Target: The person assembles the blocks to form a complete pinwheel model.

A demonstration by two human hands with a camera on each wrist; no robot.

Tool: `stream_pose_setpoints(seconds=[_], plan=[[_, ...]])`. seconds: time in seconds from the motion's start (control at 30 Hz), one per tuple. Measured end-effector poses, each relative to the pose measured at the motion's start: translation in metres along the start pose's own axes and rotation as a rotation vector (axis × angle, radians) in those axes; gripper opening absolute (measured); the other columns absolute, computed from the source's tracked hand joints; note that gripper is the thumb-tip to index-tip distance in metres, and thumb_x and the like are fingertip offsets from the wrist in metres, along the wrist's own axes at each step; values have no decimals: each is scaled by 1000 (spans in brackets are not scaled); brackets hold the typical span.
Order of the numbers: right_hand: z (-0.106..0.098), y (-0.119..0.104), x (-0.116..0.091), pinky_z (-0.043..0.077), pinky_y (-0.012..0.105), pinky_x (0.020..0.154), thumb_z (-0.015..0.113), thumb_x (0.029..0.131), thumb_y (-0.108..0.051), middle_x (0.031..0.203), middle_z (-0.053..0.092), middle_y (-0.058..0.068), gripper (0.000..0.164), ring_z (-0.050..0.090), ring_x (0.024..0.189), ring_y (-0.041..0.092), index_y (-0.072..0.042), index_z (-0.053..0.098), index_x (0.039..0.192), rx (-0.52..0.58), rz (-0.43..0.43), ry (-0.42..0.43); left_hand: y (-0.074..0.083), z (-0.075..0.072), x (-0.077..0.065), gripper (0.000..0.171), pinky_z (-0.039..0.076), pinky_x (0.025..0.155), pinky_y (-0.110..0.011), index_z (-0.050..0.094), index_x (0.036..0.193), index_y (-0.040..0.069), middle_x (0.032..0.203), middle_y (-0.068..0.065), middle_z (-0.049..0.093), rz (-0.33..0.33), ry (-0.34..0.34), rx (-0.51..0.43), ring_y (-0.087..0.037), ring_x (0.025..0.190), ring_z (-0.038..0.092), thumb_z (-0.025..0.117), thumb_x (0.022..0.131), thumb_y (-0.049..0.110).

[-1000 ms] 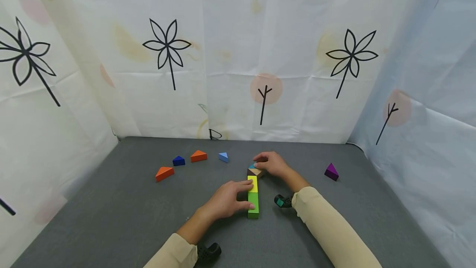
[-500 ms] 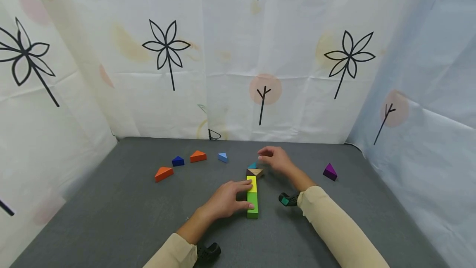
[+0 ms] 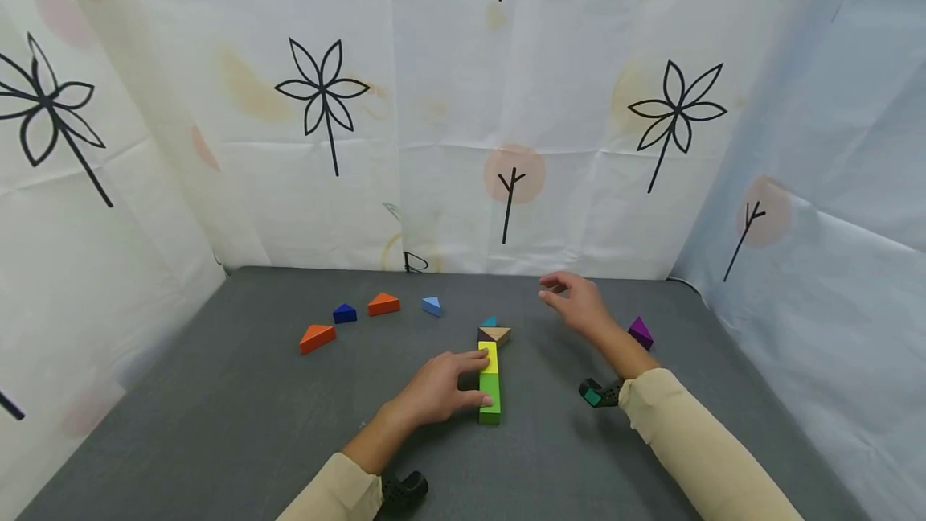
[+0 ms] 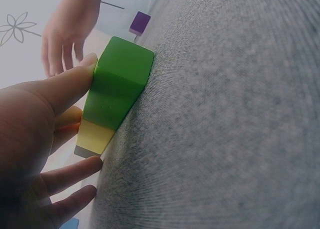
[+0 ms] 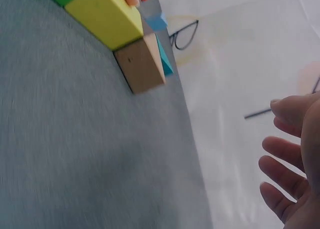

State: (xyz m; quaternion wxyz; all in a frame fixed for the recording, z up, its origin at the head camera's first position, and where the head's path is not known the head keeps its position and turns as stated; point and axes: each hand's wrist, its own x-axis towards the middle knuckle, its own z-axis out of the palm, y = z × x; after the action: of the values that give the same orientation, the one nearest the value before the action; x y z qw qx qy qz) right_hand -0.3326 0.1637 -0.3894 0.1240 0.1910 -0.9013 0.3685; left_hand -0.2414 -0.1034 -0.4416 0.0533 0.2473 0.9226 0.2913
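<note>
A row of wooden blocks runs away from me in the head view: a green block (image 3: pixel 489 400), a yellow block (image 3: pixel 488 357), a tan triangular block (image 3: pixel 495 334) and a teal triangular block (image 3: pixel 489 321) at the far end. From the left side, my left hand (image 3: pixel 436 392) rests its thumb on the green block and its index finger on the yellow one, fingers relaxed. My right hand (image 3: pixel 579 308) is raised over the table to the right of the row, holding nothing, its fingers loosely bent. Nearest to it is a purple triangular block (image 3: pixel 640 333), partly behind the forearm.
Left of the row stand two orange triangular blocks (image 3: pixel 318 338), a dark blue triangular block (image 3: pixel 345 313) and a light blue triangular block (image 3: pixel 432 306). White patterned cloth (image 3: pixel 448 103) hangs behind and beside the grey table (image 3: pixel 253 392).
My right hand has left the teal block and moved right toward the purple block. My left hand has stayed on the green and yellow blocks.
</note>
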Motion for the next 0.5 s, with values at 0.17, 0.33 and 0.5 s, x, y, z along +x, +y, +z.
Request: stream_pose_setpoints(seconds=[0.17, 0.33, 0.5], plan=[[-20, 12, -8, 50, 50, 76, 64, 96, -18, 113, 64, 17, 28, 58, 105, 36, -4, 64, 119, -54, 23, 14, 0, 0, -1, 64, 37, 104, -48, 56, 140, 21, 145, 10, 47, -5, -3, 8, -22, 130, 46, 73, 84, 47], [-38, 26, -18, 48, 52, 80, 63, 96, -19, 117, 62, 19, 31, 57, 107, 38, -2, 62, 123, -127, 74, 14, 0, 0, -1, 64, 37, 104, -48, 56, 140, 22, 146, 10, 46, -8, -11, 6, -22, 130, 45, 73, 84, 47], [-53, 38, -30, 47, 54, 82, 63, 96, -20, 117, 61, 23, 35, 57, 105, 39, 1, 60, 123, -211, 109, 25, 0, 0, 0, 64, 37, 105, -48, 56, 140, 22, 146, 10, 46, -11, -11, -7, -22, 131, 45, 73, 84, 47]])
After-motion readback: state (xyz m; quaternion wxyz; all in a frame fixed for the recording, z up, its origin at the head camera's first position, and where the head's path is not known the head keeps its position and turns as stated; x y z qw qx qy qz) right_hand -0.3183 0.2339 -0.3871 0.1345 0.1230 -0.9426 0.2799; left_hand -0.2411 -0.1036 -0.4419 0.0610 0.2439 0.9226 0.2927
